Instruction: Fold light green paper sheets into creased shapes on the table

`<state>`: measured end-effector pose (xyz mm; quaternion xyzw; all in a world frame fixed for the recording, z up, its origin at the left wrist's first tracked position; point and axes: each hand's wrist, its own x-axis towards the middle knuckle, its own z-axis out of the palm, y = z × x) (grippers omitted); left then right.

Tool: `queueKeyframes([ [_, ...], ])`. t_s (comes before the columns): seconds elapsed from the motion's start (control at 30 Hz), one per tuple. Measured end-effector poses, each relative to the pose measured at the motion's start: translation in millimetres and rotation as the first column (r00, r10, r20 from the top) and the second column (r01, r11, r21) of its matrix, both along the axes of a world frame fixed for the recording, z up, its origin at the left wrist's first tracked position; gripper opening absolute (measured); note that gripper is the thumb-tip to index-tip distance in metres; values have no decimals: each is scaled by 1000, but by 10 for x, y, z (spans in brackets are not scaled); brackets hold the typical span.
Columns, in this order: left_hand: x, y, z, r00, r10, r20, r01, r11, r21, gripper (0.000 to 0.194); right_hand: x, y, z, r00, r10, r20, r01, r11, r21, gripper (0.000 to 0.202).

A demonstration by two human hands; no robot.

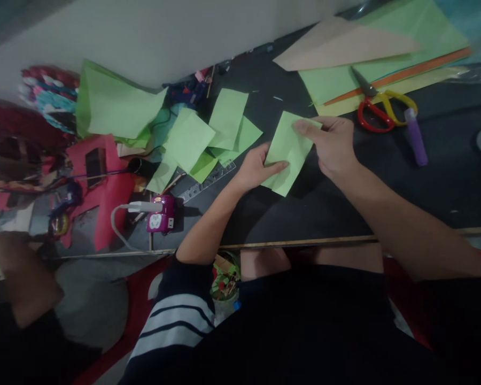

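Left hand (255, 169) is pinching the left edge of light-green rectangular paper (292, 145); right hand (337, 143) is clamping its upper-right corner, above the black worktop (324, 214).

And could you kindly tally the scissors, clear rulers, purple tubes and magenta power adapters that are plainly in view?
Scissors: 1
Clear ruler: 1
Purple tube: 1
Magenta power adapter: 1
Total: 4
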<state>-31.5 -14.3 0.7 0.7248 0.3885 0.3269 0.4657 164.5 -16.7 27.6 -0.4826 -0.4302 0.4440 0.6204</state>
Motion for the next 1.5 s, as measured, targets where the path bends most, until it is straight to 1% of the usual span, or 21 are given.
queueKeyframes([
  [0.07, -3, 44, -60, 999, 35, 17, -38, 983, 182, 79, -1, 15, 29, 998, -18, -54, 17, 1000, -15, 18],
  [0.13, 3, 66, -95, 999, 41, 24, -46, 953, 300, 86, 6, 31, 31, 996, -27, -81, 25, 999, -31, 21],
  [0.17, 8, 66, -99, 999, 32, 16, -35, 942, 333, 83, 13, 43, 17, 997, -24, -76, 21, 999, -38, 21],
  [0.23, 19, 46, -79, 1000, -8, -23, 15, 935, 355, 64, 33, 75, -36, 999, -7, -33, 5, 999, -52, 18],
  [0.3, 31, 13, -40, 997, -57, -58, 73, 943, 326, 40, 54, 115, -95, 1000, -4, 12, 4, 998, -63, 16],
  [0.37, 41, -18, -2, 995, -83, -49, 94, 958, 270, 31, 66, 146, -120, 1000, -12, 14, 13, 998, -67, 15],
  [0.4, 45, -28, 11, 997, -75, -29, 80, 966, 244, 29, 67, 153, -112, 1000, -7, -8, 7, 997, -80, 14],
  [0.47, 51, -35, 28, 999, -35, 18, 30, 980, 198, 26, 62, 143, -57, 996, 50, -69, -59, 988, -141, 13],
  [0.53, 50, -24, 33, 999, 15, 47, -22, 987, 157, 23, 52, 109, 19, 985, 139, -100, -160, 956, -247, 23],
  [0.6, 44, 0, 32, 996, 66, 64, -74, 989, 129, 20, 44, 70, 73, 970, 233, -67, -242, 906, -347, 35],
  [0.67, 33, 27, 30, 988, 125, 86, -135, 984, 116, 19, 39, 43, 81, 953, 304, -14, -286, 876, -388, 40],
  [0.7, 29, 38, 30, 984, 151, 98, -161, 981, 111, 18, 38, 36, 68, 945, 326, 7, -299, 875, -380, 40],
  [0.77, 25, 51, 34, 977, 178, 114, -190, 976, 108, 17, 35, 31, 28, 945, 324, 47, -291, 897, -332, 39],
  [0.87, 35, 43, 55, 977, 180, 111, -193, 975, 113, 16, 22, 27, -16, 957, 271, 107, -235, 936, -263, 39],
  [0.93, 45, 31, 70, 978, 181, 107, -193, 975, 111, 15, 4, 13, -12, 966, 224, 128, -190, 953, -236, 39],
  [1.07, 47, 25, 64, 974, 193, 115, -206, 972, 113, 15, -29, -24, 25, 983, 156, 99, -129, 964, -233, 38],
  [1.13, 37, 36, 36, 967, 213, 139, -231, 965, 128, 17, -33, -32, 21, 981, 181, 67, -159, 955, -250, 40],
  [1.2, 29, 52, -1, 955, 245, 164, -269, 953, 141, 20, -30, -35, 0, 970, 238, 48, -217, 939, -268, 42],
  [1.3, 32, 69, -46, 943, 286, 169, -311, 940, 145, 24, -27, -42, -25, 951, 301, 70, -274, 924, -266, 42],
  [1.43, 44, 78, -66, 939, 284, 193, -315, 936, 155, 26, -49, -70, 8, 955, 258, 145, -228, 953, -198, 37],
  [1.5, 34, 87, -66, 934, 293, 202, -326, 933, 153, 28, -61, -87, 38, 953, 256, 160, -223, 954, -198, 35],
])
